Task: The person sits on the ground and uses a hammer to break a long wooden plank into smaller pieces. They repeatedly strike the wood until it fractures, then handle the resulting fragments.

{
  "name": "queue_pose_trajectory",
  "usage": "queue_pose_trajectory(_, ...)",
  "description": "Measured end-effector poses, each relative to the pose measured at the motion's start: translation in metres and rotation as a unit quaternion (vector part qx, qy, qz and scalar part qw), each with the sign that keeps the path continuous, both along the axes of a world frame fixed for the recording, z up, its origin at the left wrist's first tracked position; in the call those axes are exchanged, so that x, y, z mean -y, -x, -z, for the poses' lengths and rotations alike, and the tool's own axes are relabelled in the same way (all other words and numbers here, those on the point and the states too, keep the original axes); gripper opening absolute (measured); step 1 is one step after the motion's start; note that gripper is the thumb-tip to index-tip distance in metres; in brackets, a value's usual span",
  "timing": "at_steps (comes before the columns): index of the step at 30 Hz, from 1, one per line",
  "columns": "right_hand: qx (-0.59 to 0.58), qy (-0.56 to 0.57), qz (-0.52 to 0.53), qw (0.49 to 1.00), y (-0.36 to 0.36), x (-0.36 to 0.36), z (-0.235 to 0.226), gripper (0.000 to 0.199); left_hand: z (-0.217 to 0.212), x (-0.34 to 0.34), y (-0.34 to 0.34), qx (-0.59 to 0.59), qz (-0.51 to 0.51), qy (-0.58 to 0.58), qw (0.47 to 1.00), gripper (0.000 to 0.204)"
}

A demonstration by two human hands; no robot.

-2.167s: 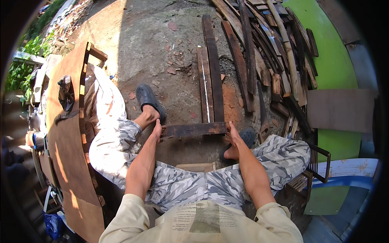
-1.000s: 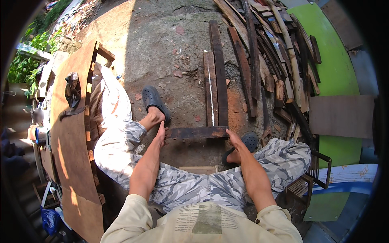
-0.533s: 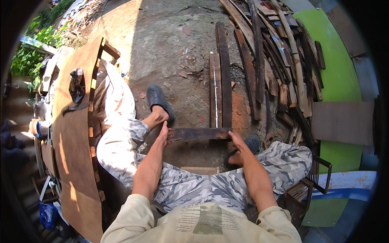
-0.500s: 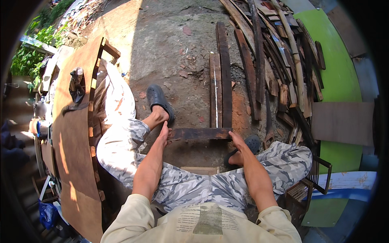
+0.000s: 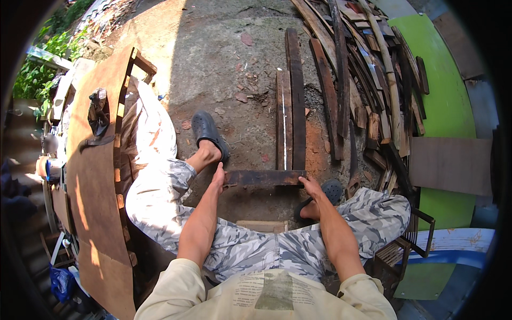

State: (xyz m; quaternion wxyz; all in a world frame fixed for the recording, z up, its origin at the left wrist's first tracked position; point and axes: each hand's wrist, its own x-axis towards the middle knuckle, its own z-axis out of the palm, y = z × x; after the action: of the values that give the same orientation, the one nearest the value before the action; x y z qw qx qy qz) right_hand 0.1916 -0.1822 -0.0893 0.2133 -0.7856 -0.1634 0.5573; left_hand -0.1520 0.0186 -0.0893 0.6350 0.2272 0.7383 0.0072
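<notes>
A short dark wooden board (image 5: 264, 178) lies crosswise between my hands, in front of my spread legs. My left hand (image 5: 219, 178) is closed on its left end, the fingers pointing away from me. On the other end, my right hand (image 5: 310, 186) grips the corner, with fingertips on the top face and the rest of the fingers partly hidden. The board's far edge meets the near ends of two lengthwise planks: a brown plank with a white stripe (image 5: 280, 120) and a longer dark plank (image 5: 295, 101). I cannot tell whether it rests on them.
Another dark plank (image 5: 326, 93) lies to their right, beside a heap of old timber (image 5: 373, 69). A handsaw (image 5: 352, 185) lies by my right shoe (image 5: 332, 191). On the left stands a brown panel-topped bench (image 5: 98, 197) with a dark tool (image 5: 98, 120) on it.
The board has shifted slightly to the right and toward me. My right hand has moved from against the end to a grip over its corner.
</notes>
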Motion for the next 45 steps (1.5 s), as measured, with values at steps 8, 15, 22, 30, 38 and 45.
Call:
queue_pose_trajectory(8,-0.057,0.02,0.146,0.987,-0.006,0.002,0.004,0.062,-0.007,-0.001,-0.027,-0.159,0.142,-0.18,0.96,0.068)
queue_pose_trajectory(15,-0.09,-0.063,0.329,0.938,-0.005,-0.02,-0.045,0.068,-0.051,-0.03,-0.058,-0.116,0.105,-0.353,0.922,0.064)
queue_pose_trajectory(22,0.193,-0.128,0.202,0.952,-0.046,-0.024,-0.119,0.097,-0.133,-0.066,-0.088,0.114,0.022,-0.352,0.929,0.067)
queue_pose_trajectory(30,0.053,0.011,0.171,0.984,-0.053,-0.003,-0.226,0.088,-0.228,-0.055,-0.125,0.389,-0.122,-0.283,0.868,0.05)
queue_pose_trajectory(38,-0.199,0.016,0.11,0.974,-0.032,0.04,-0.192,0.068,-0.241,-0.038,-0.16,0.393,-0.073,-0.413,0.818,0.028)
queue_pose_trajectory(45,-0.051,-0.206,0.229,0.95,0.021,0.041,-0.153,0.065,-0.252,-0.022,-0.166,0.533,-0.079,-0.34,0.771,0.049)
